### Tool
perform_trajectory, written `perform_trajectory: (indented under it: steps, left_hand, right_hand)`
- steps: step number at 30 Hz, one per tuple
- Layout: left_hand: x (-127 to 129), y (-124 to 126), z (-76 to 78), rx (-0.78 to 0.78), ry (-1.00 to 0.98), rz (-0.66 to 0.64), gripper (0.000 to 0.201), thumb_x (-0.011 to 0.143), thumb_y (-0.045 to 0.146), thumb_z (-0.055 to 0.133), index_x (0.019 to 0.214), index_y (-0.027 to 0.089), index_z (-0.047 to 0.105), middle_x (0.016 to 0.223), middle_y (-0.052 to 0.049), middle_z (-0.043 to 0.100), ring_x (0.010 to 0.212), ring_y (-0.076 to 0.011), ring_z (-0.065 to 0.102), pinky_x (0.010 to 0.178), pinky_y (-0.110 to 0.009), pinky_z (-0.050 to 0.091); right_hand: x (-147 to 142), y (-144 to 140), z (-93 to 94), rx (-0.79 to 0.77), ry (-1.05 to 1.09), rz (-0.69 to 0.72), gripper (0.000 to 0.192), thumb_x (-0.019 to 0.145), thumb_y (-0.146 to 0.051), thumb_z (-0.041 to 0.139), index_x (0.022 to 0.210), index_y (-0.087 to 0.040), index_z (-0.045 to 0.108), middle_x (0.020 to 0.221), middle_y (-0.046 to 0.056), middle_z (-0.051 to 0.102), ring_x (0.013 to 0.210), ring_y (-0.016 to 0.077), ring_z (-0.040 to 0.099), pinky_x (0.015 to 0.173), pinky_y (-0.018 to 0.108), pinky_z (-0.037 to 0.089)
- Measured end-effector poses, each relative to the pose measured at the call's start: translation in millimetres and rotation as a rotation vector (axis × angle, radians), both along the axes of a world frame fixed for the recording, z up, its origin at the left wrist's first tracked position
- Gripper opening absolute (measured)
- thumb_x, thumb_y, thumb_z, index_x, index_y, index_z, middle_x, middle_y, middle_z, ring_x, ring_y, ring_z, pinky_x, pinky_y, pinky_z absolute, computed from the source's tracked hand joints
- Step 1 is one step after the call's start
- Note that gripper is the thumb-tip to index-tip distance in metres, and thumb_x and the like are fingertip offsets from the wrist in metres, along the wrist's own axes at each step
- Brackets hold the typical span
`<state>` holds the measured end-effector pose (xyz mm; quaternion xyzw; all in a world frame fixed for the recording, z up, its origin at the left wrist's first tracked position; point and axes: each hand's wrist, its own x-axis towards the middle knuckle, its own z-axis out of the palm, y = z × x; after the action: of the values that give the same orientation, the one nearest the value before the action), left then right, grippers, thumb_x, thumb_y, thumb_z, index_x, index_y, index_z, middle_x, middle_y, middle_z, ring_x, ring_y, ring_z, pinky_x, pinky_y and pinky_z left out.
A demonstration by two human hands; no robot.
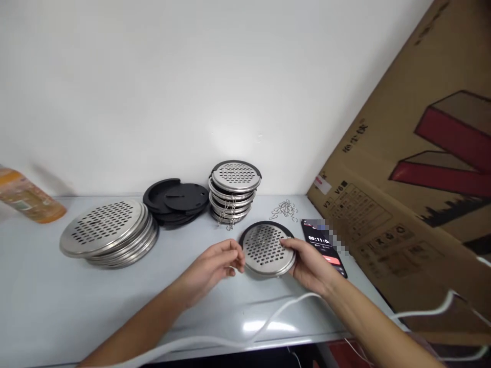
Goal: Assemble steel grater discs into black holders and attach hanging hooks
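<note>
My right hand [312,266] grips a round perforated metal plate [264,250] with a black rim at its far edge, thumb on top and fingers beneath. At the plate's left edge is my left hand [218,263], its fingers loosely curled and apart, with nothing visible in them. Whether its fingertips touch the plate is unclear. Behind the plate stands a stack of similar discs [235,176], with thin wire clips [230,217] hanging at its front. A pile of small metal hooks or clips [284,209] lies to the right of that stack.
On the left is a leaning stack of perforated metal plates [105,225]; black round bases [174,199] lie beyond it. An orange bottle [28,197] is at far left. A phone [326,248] and large cardboard box [383,194] flank the right. A white cable [284,309] crosses the table's front.
</note>
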<state>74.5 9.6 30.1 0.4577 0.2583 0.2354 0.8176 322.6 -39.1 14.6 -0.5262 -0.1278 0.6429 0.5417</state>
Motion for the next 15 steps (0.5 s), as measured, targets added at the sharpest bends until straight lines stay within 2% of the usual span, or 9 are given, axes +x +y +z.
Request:
perform_trajectory:
  steps: [4, 6, 8, 10, 12, 15]
  left_hand:
    - [-16.0, 1.9, -4.0, 0.313, 0.309, -0.173, 0.025, 0.096, 0.042, 0.056, 0.094, 0.018, 0.063, 0.093, -0.004, 0.063, 0.091, -0.0177, 0.058, 0.086, -0.03, 0.041]
    - [-10.5, -4.4, -6.7, 0.473, 0.446, -0.223, 0.025, 0.095, 0.044, 0.056, 0.098, 0.02, 0.064, 0.095, -0.004, 0.064, 0.094, -0.0197, 0.059, 0.087, -0.032, 0.043]
    - [3.6, -10.4, -9.0, 0.679, 0.505, -0.237, 0.024, 0.094, 0.042, 0.058, 0.106, 0.022, 0.063, 0.109, -0.006, 0.064, 0.102, -0.0222, 0.059, 0.091, -0.035, 0.045]
    - [24.7, -11.7, -11.3, 0.915, 0.488, -0.193, 0.032, 0.093, 0.039, 0.059, 0.121, 0.025, 0.06, 0.131, -0.008, 0.058, 0.119, -0.0254, 0.055, 0.102, -0.039, 0.044]
    - [49.4, -6.1, -15.4, 1.122, 0.478, -0.081, 0.049, 0.091, 0.037, 0.061, 0.139, 0.027, 0.051, 0.15, -0.011, 0.044, 0.138, -0.0294, 0.042, 0.113, -0.045, 0.036]
    - [83.0, 11.2, -27.2, 1.282, 0.561, 0.021, 0.084, 0.084, 0.041, 0.071, 0.156, 0.026, 0.031, 0.166, -0.015, 0.02, 0.152, -0.0364, 0.019, 0.12, -0.054, 0.025]
  right_hand:
    - [15.5, 18.9, 6.3, 0.023, -0.093, -0.084, 0.017, 0.073, -0.016, 0.069, 0.084, -0.021, 0.056, 0.07, 0.001, 0.068, 0.062, 0.0169, 0.064, 0.064, 0.034, 0.059]
    - [20.2, 27.2, 10.7, 0.065, -0.121, -0.084, 0.021, 0.068, -0.012, 0.067, 0.081, -0.021, 0.054, 0.066, -0.002, 0.065, 0.06, 0.0154, 0.061, 0.062, 0.032, 0.057]
    - [25.2, 33.7, 14.3, 0.135, -0.132, -0.042, 0.025, 0.06, -0.007, 0.062, 0.078, -0.021, 0.052, 0.066, -0.002, 0.065, 0.064, 0.0151, 0.062, 0.065, 0.03, 0.057]
    - [30.9, 38.1, 17.4, 0.214, -0.141, 0.052, 0.026, 0.055, -0.007, 0.058, 0.077, -0.021, 0.052, 0.07, -0.001, 0.066, 0.073, 0.0166, 0.065, 0.07, 0.029, 0.056]
    - [36.7, 41.1, 20.5, 0.265, -0.161, 0.16, 0.025, 0.054, -0.009, 0.057, 0.076, -0.02, 0.052, 0.073, 0.0, 0.068, 0.08, 0.0183, 0.067, 0.073, 0.03, 0.056]
    - [43.8, 44.3, 25.4, 0.29, -0.189, 0.257, 0.028, 0.051, -0.008, 0.057, 0.076, -0.019, 0.054, 0.073, 0.0, 0.067, 0.081, 0.0189, 0.067, 0.077, 0.032, 0.056]
